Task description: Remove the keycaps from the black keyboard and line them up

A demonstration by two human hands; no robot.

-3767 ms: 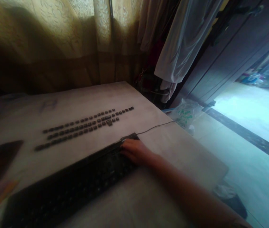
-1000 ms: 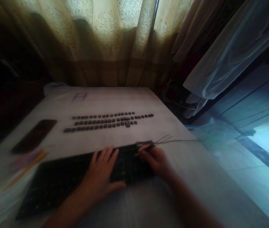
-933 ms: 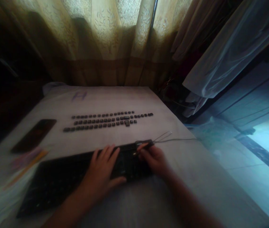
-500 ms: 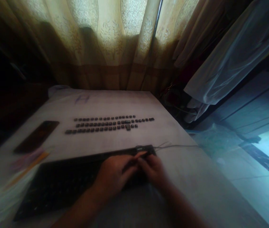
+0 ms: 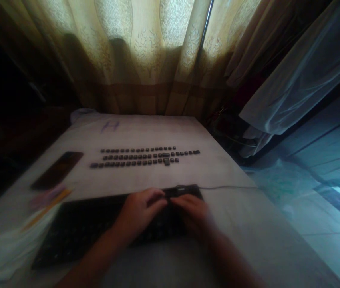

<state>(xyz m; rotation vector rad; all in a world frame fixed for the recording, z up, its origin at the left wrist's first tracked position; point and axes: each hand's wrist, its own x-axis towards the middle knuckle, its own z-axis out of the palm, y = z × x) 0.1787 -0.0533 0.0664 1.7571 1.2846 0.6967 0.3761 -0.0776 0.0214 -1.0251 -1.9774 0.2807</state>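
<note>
A black keyboard point(image 5: 94, 218) lies at a slant near the front of the table, with both hands over its right half. My left hand point(image 5: 140, 210) has its thumb and forefinger drawn together above the keys; what they hold, if anything, is too dark to make out. Just to its right, my right hand point(image 5: 193, 210) is closed, its fingertips pointing at the left hand's across a small gap. Its lower fingers blur into the dark keys, and anything in its grip is hidden. Beyond the keyboard, several loose keycaps point(image 5: 136, 157) sit in three rows.
A dark phone point(image 5: 57, 170) lies at the left. Close to it are a pinkish item point(image 5: 48, 196), an orange strip point(image 5: 48, 209) and a pale plastic sheet point(image 5: 10, 244). The cable point(image 5: 229, 187) runs right from the keyboard. Curtains point(image 5: 146, 60) hang behind the table point(image 5: 232, 224).
My hands have come slightly apart; earlier their fingertips met around a small dark thing. The whole view has shifted a little, so the table appears further right.
</note>
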